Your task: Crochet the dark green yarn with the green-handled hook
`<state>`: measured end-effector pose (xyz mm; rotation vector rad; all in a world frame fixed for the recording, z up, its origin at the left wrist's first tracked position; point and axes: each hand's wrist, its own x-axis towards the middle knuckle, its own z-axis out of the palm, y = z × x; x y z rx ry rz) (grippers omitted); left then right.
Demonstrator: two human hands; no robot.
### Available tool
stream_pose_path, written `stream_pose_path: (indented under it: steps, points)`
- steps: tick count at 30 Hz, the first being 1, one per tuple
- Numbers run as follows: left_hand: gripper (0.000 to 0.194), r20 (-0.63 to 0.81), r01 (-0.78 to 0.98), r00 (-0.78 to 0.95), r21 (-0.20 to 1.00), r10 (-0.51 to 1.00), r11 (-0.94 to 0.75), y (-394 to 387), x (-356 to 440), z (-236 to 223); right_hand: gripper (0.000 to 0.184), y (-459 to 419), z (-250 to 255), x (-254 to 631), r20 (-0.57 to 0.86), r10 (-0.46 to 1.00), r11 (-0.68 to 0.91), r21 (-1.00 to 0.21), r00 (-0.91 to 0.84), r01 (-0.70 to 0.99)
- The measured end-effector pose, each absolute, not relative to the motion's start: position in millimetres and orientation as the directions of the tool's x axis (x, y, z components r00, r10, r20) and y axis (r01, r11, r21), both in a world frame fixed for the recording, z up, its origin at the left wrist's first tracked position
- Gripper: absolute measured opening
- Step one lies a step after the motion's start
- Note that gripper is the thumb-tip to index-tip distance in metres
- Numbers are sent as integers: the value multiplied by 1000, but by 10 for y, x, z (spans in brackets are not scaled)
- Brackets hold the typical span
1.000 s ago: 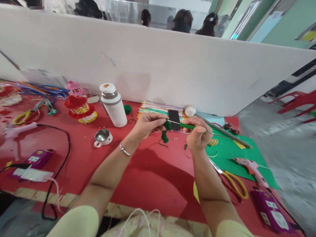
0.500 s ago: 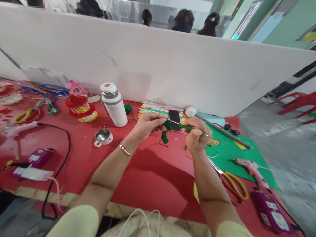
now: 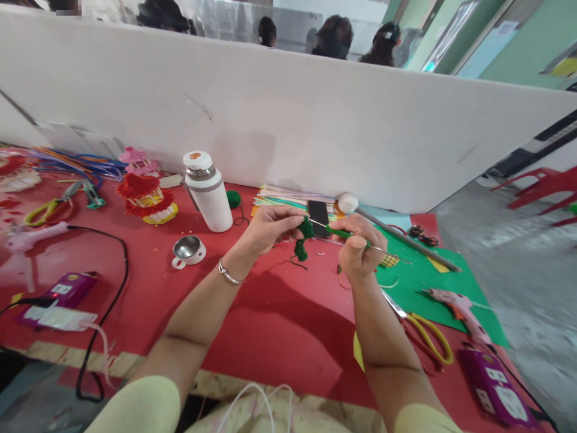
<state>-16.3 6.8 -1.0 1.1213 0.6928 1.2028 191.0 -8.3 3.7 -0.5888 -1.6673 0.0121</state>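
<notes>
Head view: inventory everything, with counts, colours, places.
Crochet: one piece, green, centre
Tool: one, green-handled, centre
Flask: one, white, left
Yarn ball: one, green, beside flask
Cup: one, white, left
Phone: one, black, centre
Stick bundles: two, multicoloured, back
Rod: one, grey, right
Sheet: one, green, right
Scissors: two pairs, yellow-handled, either side
Glue guns: two, pink, either side
Boxes: two, purple, either side
Fringed crafts: three, red-pink, left
Table: one, red, beneath
Partition: one, white, back
People: several, dark-haired, beyond
Left hand: one, bare, holding crochet
Right hand: one, bare, holding tool
</notes>
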Motion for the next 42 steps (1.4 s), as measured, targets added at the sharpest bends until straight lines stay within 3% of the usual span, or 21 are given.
stream_pose_path:
  steps: [9,22,27,42]
  points:
    - [34,89,-381,288,924,954,28,93,-193,-31,58,-79,13,1902,933,356,856,-345,46,384]
    - [29,118,-484,410,868,904,106,134,-202,-67,65,-57,32,1840,659,732,666,-745,173,22]
    - [32,113,-464,421,879,900,107,123,-206,-53,66,-30,0,1828,620,761,638,-769,193,-45]
    - [33,112,-417,445,904,888,95,118,-223,-53,69,-36,-1,1829,621,767,634,-772,162,-40]
